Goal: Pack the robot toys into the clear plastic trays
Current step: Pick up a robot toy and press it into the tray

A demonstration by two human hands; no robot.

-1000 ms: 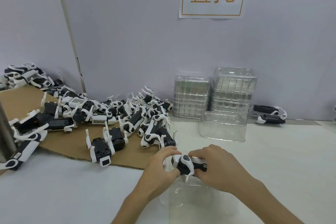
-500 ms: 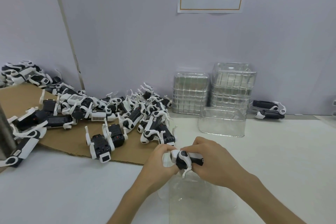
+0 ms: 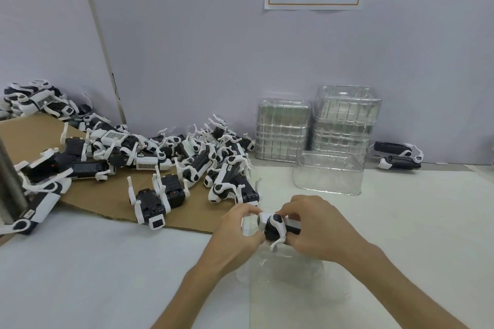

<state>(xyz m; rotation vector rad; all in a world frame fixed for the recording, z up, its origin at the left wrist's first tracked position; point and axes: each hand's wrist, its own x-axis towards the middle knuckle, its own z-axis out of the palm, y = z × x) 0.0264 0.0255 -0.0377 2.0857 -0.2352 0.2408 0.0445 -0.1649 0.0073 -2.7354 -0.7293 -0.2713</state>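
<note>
Head view: on the white bench [image 3: 414, 222], a heap of robot dog toys [image 3: 203, 160] sprawls over cardboard [image 3: 107, 195] at the back-left, with stacked clear trays [image 3: 344, 120] against the back edge. Near the front edge a clear tray [image 3: 288, 275] lies just under both hands. Left hand [image 3: 235, 232] and right hand [image 3: 320, 232] each curl around one robot dog [image 3: 275, 224], held over that tray. Seating seems the step in hand; next it likely needs lowering squarely into the tray, legs tucked.

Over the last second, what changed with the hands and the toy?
Little: the left hand and right hand keep gripping the same robot toy over the clear tray, fingers closing slightly tighter around it. Nothing picked up or released. The toy pile, tray stacks and loose tray stayed put.
</note>
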